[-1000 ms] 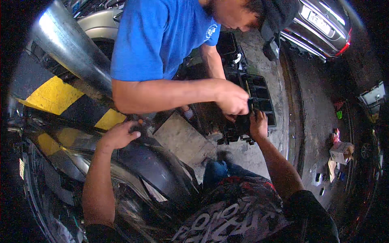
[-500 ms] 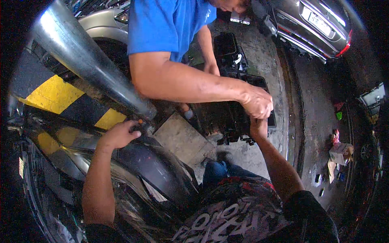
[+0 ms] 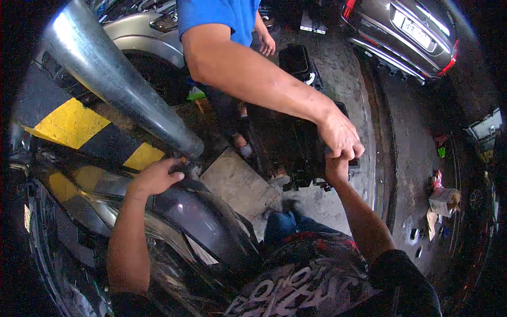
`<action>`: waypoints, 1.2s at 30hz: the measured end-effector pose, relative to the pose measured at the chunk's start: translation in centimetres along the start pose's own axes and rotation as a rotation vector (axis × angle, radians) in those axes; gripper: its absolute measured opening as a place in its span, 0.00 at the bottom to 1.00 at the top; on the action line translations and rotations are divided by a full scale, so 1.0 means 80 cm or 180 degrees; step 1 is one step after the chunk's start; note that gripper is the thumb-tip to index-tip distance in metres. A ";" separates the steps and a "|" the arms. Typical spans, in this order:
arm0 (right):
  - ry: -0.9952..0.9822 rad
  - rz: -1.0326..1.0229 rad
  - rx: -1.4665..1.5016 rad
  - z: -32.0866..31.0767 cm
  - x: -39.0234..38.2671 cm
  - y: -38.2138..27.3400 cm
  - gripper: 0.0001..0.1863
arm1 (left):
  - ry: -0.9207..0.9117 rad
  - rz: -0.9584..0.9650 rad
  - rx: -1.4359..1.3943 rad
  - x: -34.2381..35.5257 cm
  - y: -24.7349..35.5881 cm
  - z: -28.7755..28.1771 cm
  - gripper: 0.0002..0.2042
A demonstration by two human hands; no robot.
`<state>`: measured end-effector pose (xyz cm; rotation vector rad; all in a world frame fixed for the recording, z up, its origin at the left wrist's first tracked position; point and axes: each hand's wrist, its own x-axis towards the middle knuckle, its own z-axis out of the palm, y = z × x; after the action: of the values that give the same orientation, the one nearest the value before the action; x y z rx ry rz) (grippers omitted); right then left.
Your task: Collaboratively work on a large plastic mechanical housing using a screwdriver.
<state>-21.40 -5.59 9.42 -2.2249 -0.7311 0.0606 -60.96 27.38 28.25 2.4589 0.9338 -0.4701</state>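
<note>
Stained concrete garage floor (image 3: 348, 79); two parked cars. Left hand (image 3: 156, 177), fingers curled on glossy dark curved body panel (image 3: 200, 216). Right hand (image 3: 336, 168) clamped on black plastic ribbed part (image 3: 290, 142), beside co-worker's hand (image 3: 340, 134).

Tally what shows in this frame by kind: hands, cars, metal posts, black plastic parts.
Hands: 4: left hand, right hand, co-worker's near hand, co-worker's far hand
Cars: 2: silver car, dark car
Metal posts: 1: steel post
Black plastic parts: 2: large black part, black tray
Total: 9
</note>
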 end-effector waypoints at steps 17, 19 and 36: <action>-0.0066 -0.0464 -0.0603 -0.013 -0.001 -0.022 0.22 | 0.0016 -0.0040 -0.0017 0.000 -0.004 0.002 0.24; -0.0203 -0.0250 -0.0898 -0.012 -0.002 -0.025 0.24 | 0.0151 0.0142 0.0080 -0.001 -0.005 0.003 0.25; -0.0017 -0.0842 -0.1163 -0.004 0.001 -0.010 0.22 | 0.0136 0.0015 0.0249 -0.003 -0.002 0.001 0.25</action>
<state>-21.60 -5.34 10.20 -2.4452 -1.1054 -0.2142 -61.31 27.33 28.27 2.5503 0.9430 -0.4626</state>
